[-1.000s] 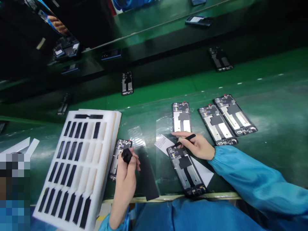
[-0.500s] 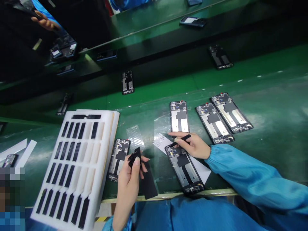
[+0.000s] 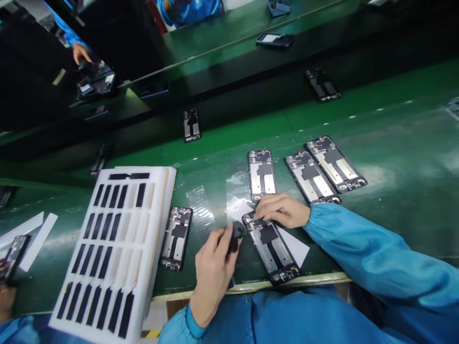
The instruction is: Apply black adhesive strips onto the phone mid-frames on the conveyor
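My left hand (image 3: 215, 267) is closed around dark, thin black pieces (image 3: 235, 235) that look like flat strips. It hovers just left of an opened phone (image 3: 274, 251), whose black frame lies tilted near the bench's front edge on a white paper sheet (image 3: 296, 246). My right hand (image 3: 283, 210) rests over this phone's upper end, fingers curled and pressed down on the circuit parts there. Whatever those fingers pinch is hidden. Another opened phone (image 3: 176, 239) lies left of my left hand. Just beyond my right hand is a further opened phone (image 3: 261, 174).
A white foam tray (image 3: 118, 260) with slots of black strips stands at left. Two opened phones (image 3: 311, 177) (image 3: 336, 163) lie at right. A clear plastic strip (image 3: 200, 205) is on the green bench. Beyond, a belt carries several phones. Co-workers' hands (image 3: 6, 301) (image 3: 81, 52) show at left.
My left hand has moved right, toward the phone, with the black pieces. My right hand has curled down onto the phone's top; the black stick-like tool in it no longer shows.
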A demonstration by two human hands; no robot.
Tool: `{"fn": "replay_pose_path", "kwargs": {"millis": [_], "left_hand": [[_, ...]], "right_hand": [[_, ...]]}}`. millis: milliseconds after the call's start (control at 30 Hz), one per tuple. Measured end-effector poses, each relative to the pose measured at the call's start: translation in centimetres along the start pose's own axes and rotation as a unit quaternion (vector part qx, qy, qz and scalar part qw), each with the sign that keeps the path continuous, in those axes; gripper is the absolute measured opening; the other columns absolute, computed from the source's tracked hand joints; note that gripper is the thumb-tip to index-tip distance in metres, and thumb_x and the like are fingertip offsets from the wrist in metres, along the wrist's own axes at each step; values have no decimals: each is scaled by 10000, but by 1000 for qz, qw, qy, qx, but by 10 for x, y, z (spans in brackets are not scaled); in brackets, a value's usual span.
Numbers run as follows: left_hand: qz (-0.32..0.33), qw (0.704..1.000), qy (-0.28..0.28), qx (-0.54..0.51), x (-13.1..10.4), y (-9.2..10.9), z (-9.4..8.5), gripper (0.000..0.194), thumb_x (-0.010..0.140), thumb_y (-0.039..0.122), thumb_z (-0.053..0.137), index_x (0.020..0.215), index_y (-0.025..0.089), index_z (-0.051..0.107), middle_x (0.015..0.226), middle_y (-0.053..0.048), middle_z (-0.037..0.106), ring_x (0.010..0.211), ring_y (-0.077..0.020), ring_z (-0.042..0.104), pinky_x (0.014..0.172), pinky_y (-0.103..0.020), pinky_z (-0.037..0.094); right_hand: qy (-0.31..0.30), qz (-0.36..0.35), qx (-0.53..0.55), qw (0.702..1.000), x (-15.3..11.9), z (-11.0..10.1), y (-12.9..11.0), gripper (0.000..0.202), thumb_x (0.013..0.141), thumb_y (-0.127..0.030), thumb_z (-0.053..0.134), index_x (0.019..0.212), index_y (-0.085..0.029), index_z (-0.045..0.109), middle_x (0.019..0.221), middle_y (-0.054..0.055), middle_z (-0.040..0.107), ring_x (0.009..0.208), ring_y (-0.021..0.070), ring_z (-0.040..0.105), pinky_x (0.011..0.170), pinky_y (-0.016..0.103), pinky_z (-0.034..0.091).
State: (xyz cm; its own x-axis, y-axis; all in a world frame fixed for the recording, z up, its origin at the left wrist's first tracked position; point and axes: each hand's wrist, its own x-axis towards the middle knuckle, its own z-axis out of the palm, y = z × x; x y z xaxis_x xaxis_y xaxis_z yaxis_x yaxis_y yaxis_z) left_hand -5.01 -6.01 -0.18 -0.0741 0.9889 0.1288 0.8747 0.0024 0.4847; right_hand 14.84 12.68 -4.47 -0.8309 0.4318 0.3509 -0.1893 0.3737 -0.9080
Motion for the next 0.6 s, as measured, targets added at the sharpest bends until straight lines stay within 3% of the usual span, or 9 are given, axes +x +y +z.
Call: {"fn": "replay_pose_path", "kwargs": {"millis": [33,100,167,233,300,367,467,533,600], "left_hand": [[39,999,-20,23,-2,1,4,457,941,153,563,1396,185,530,1110,-100,654,931,-207,660,790,-311,553],[109,991,-57,59,-4,6,10,509,925,111,533,1430,151,487,1136,-123,650,934,-227,654,768,-335,565],[169,979,-79,77,-5,13,14,512,910,74,494,1420,113,486,1151,-142,656,937,-240,654,755,-351,574],[219,968,-93,82,-6,23,19,475,913,62,468,1385,82,511,1153,-155,667,922,-240,656,742,-352,579],[258,957,-100,83,-7,34,25,409,940,84,463,1340,67,544,1140,-159,680,896,-233,660,718,-343,579],[288,950,-92,81,-11,43,32,345,968,122,472,1291,62,577,1113,-155,693,875,-227,667,688,-331,574],[323,941,-76,69,-18,54,42,302,984,150,485,1247,53,598,1091,-154,702,871,-226,677,659,-327,573],[336,936,-79,68,-23,58,45,306,988,144,471,1251,43,591,1088,-160,701,880,-232,680,659,-337,579],[342,933,-80,75,-26,59,47,318,989,123,437,1259,34,580,1090,-167,699,892,-241,681,664,-350,587]], "right_hand": [[32,37,20,999,1,2,1,303,994,-380,563,969,-156,765,888,107,766,816,187,711,750,315,565],[153,127,99,975,4,2,2,316,969,-438,585,980,-166,746,810,74,766,722,174,722,691,293,568],[291,191,212,913,9,-2,0,320,947,-454,585,1004,-166,713,709,41,752,633,169,718,649,286,571],[359,215,318,851,12,-11,-8,289,919,-392,563,1030,-158,692,718,46,764,672,186,740,688,306,588],[347,240,385,821,8,-20,-24,295,868,-298,531,1066,-141,683,839,83,792,790,212,763,748,336,603],[305,271,399,821,-6,-24,-45,338,835,-267,510,1095,-124,673,932,114,794,767,219,762,643,319,606],[242,323,316,859,-43,-18,-76,354,851,-292,502,1097,-101,670,838,103,779,442,133,612,343,213,405],[192,362,205,889,-73,-8,-92,354,870,-281,495,1105,-90,678,754,66,752,371,89,489,325,199,316],[131,385,74,911,-103,4,-105,355,891,-247,481,1135,-96,691,720,38,734,456,103,541,420,209,397]]}}
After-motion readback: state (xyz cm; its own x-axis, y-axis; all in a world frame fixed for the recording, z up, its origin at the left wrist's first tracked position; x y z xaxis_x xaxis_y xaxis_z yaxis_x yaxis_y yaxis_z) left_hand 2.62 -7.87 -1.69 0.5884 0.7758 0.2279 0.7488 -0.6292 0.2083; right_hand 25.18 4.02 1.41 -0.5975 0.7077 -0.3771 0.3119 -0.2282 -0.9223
